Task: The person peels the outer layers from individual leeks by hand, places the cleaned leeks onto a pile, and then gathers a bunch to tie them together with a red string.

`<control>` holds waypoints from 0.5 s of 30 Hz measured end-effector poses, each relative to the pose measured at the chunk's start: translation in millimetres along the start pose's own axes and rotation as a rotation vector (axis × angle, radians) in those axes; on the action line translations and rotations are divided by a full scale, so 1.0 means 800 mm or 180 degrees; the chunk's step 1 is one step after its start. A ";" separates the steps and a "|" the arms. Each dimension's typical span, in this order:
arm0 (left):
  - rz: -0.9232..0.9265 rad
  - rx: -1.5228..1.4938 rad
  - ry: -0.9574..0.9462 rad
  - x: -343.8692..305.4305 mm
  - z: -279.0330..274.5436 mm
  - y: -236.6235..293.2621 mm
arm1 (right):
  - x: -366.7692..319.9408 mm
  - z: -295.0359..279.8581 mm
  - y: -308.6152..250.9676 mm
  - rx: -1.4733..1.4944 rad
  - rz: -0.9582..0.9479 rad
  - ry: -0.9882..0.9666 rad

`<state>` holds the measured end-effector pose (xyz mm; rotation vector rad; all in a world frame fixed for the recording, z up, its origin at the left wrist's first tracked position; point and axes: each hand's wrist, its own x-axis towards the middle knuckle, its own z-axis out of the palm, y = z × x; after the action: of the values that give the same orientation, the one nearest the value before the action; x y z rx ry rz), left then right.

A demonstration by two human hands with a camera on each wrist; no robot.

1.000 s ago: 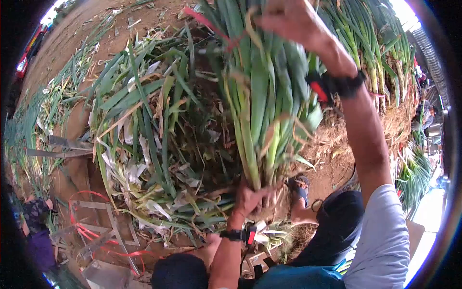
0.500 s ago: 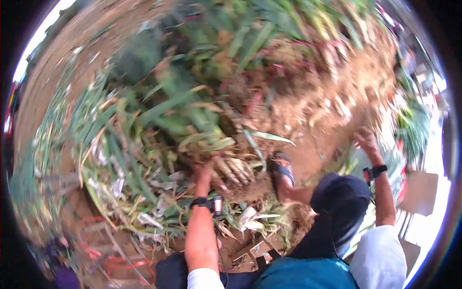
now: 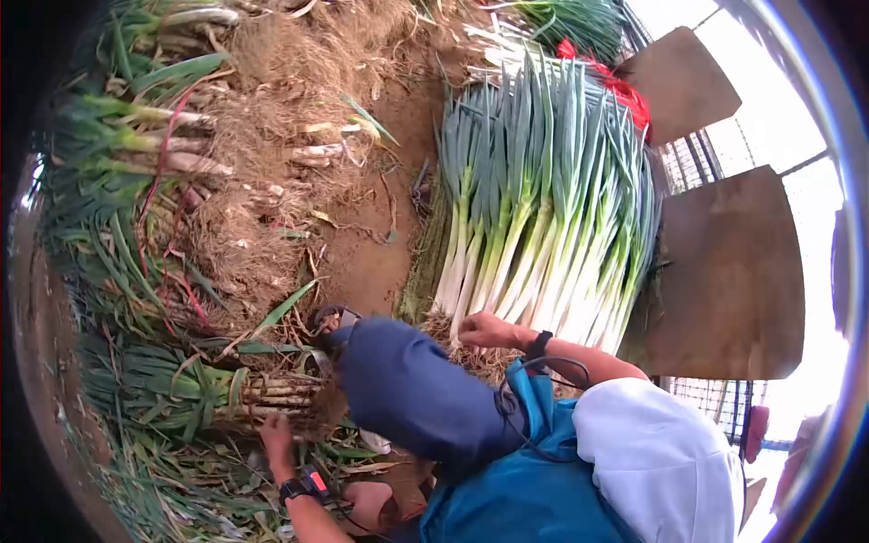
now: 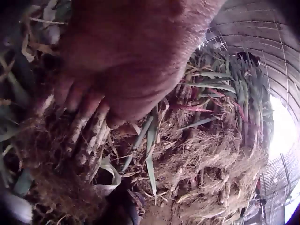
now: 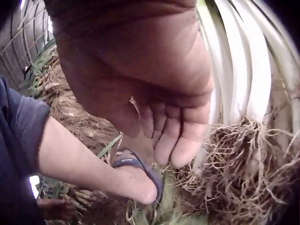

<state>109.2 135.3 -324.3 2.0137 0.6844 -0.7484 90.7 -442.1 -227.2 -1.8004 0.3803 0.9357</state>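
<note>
At the lower left of the head view lies a bundle of untrimmed green onions (image 3: pixel 272 391), its rooty white ends to the right. My left hand (image 3: pixel 279 439) is at its near side. The left wrist view has the fingers (image 4: pixel 84 101) curled over the dirty white stalks (image 4: pixel 89 136). My right hand (image 3: pixel 489 330) is over the root ends of a row of cleaned green onions (image 3: pixel 552 217), which stretch away with green tops up. In the right wrist view its fingers (image 5: pixel 180 140) hang loosely bent beside the roots (image 5: pixel 243 164), with nothing held.
More untrimmed bundles (image 3: pixel 167 145) with tangled roots (image 3: pixel 262 181) line the left side, some tied with red string. Brown boards (image 3: pixel 724 271) stand to the right, near a red plastic bag (image 3: pixel 625 95). My bent knee (image 3: pixel 407 371) and sandalled foot (image 5: pixel 140 176) are between the hands.
The view has swung right. My right hand has left the upright bundle and come to the cleaned onions. The bundle has been lowered flat, with my left hand still at its root end.
</note>
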 end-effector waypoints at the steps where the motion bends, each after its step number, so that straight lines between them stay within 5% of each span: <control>1: -0.0196 -0.0816 -0.0245 -0.038 0.008 0.053 | -0.001 -0.002 0.000 -0.0162 0.0051 -0.0039; 3: -0.0277 -0.0997 -0.0206 -0.060 0.023 0.080 | 0.013 -0.013 -0.001 -0.0227 0.0146 -0.0119; 7: 0.0112 -0.0819 0.0004 -0.090 0.036 0.089 | 0.094 -0.086 -0.039 -0.0162 -0.0418 0.0788; 9: 0.0227 -0.0632 -0.0062 -0.089 0.030 0.062 | 0.146 -0.132 -0.062 0.0291 -0.0475 0.1231; 13: -0.0166 0.0350 0.0168 -0.153 0.030 0.117 | 0.295 -0.208 -0.037 0.1542 -0.0542 0.1873; 15: -0.0358 0.0196 0.0190 -0.158 0.026 0.112 | 0.334 -0.217 -0.037 -0.0232 -0.0482 0.2227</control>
<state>81.9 51.3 -195.2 2.0740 0.8240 -0.7858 355.4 -541.1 -377.5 -2.1573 0.6351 0.1884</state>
